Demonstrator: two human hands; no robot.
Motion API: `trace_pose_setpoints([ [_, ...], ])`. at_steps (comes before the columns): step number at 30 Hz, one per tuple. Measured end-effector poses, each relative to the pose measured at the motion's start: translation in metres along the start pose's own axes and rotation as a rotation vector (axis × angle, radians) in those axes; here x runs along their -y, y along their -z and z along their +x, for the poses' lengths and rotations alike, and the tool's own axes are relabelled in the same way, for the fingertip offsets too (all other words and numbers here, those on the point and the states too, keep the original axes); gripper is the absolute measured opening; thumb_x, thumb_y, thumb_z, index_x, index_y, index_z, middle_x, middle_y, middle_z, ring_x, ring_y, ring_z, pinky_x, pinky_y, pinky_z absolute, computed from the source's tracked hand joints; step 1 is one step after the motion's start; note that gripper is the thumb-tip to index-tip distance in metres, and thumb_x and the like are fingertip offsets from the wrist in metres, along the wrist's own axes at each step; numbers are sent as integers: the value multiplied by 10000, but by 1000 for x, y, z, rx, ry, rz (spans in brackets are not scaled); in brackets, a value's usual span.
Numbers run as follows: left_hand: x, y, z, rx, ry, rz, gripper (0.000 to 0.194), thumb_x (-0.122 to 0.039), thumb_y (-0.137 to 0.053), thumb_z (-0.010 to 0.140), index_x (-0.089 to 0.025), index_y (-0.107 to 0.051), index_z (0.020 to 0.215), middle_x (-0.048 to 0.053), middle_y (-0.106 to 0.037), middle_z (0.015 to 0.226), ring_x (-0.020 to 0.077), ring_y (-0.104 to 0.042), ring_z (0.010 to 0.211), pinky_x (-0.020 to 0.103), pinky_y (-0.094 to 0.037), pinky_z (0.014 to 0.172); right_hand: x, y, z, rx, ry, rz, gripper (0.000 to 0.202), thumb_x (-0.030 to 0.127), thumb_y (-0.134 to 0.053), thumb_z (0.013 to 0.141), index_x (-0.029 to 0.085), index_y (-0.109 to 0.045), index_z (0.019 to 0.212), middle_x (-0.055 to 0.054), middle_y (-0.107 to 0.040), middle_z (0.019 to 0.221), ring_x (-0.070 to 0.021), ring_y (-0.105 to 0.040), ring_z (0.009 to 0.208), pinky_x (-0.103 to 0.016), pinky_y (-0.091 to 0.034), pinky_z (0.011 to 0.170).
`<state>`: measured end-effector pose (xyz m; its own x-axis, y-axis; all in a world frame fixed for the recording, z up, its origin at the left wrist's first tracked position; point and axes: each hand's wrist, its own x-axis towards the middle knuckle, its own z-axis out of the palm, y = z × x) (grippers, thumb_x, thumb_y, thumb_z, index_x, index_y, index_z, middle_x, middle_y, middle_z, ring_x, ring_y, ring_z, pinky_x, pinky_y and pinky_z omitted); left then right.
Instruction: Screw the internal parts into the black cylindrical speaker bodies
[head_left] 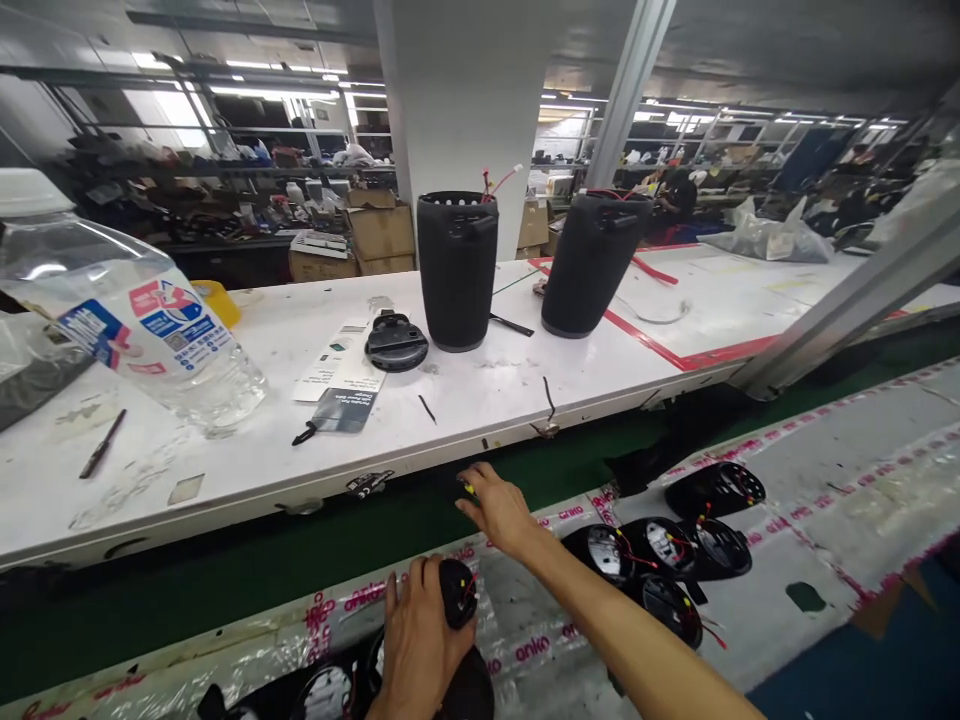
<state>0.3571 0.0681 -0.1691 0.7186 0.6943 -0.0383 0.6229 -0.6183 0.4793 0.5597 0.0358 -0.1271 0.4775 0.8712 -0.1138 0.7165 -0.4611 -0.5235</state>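
Low in the head view, my left hand (417, 640) is closed around a black speaker housing (459, 594); red and yellow wire ends show at its opening. Further forward, over the dark green strip, my right hand (495, 508) has its fingers pinched together. A small dark piece with a yellow spot (468, 489) shows at its fingertips, too small to identify. Left of my left hand lie more black housings (324, 692), partly cut off by the frame. To the right of my right forearm, several black housings (664, 545) lie on their sides with wires sticking out.
On the raised white bench (480, 385) stand two black cylindrical housings (459, 275) (596, 262), one tilted. A black round part (396, 342), printed cards (346, 410), a water bottle (176, 335), yellow tape (217, 302) and a pen-like tool (103, 445) lie leftward. A metal post (847, 300) slants at right.
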Motion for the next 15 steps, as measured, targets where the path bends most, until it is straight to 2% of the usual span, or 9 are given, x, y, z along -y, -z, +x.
trace_pose_setpoints([
  [4, -1, 8, -3, 102, 0, -61, 694, -184, -766, 726, -127, -673, 1412, 202, -727, 1399, 439, -695, 1303, 708, -373, 1244, 2, -15, 29, 76, 25, -103, 361, 281, -717, 1051, 192, -658, 1395, -120, -636, 1468, -265, -712, 1143, -492, -590, 1025],
  [8, 3, 11, -3, 127, -32, -198, 763, -330, -790, 758, -129, -659, 1482, 255, -655, 1542, 475, -575, 1475, 765, -273, 1289, -5, -18, 33, 63, 12, -121, 295, 285, -687, 1076, 175, -665, 1350, -116, -655, 1421, -256, -709, 1132, -475, -605, 998],
  [9, 4, 13, -3, 110, -44, -241, 721, -357, -763, 801, -147, -665, 1483, 244, -637, 1570, 463, -548, 1506, 760, -265, 1298, -9, -15, 30, 56, 14, -111, 272, 263, -672, 1080, 169, -666, 1335, -115, -658, 1413, -251, -710, 1122, -465, -604, 991],
  [11, 5, 20, -2, 49, -60, -338, 516, -410, -656, 925, -201, -741, 1390, 199, -671, 1543, 422, -547, 1516, 714, -288, 1308, -17, -3, 19, 36, 24, -78, 234, 195, -632, 1078, 148, -659, 1306, -125, -665, 1385, -248, -711, 1115, -439, -591, 984],
  [13, 5, 30, -3, -20, -62, -448, 369, -460, -557, 1015, -265, -826, 1174, 135, -776, 1373, 370, -633, 1423, 609, -382, 1284, -25, 17, -3, 7, 35, -36, 203, 140, -598, 1060, 127, -648, 1256, -144, -673, 1327, -256, -707, 1115, -413, -570, 973],
  [15, 3, 43, -2, -60, -40, -569, 361, -546, -575, 1020, -302, -837, 972, 77, -836, 1149, 327, -737, 1232, 470, -527, 1153, -31, 45, -33, -21, 51, 9, 147, 146, -592, 1043, 138, -639, 1183, -143, -680, 1250, -258, -700, 1096, -392, -549, 956],
])
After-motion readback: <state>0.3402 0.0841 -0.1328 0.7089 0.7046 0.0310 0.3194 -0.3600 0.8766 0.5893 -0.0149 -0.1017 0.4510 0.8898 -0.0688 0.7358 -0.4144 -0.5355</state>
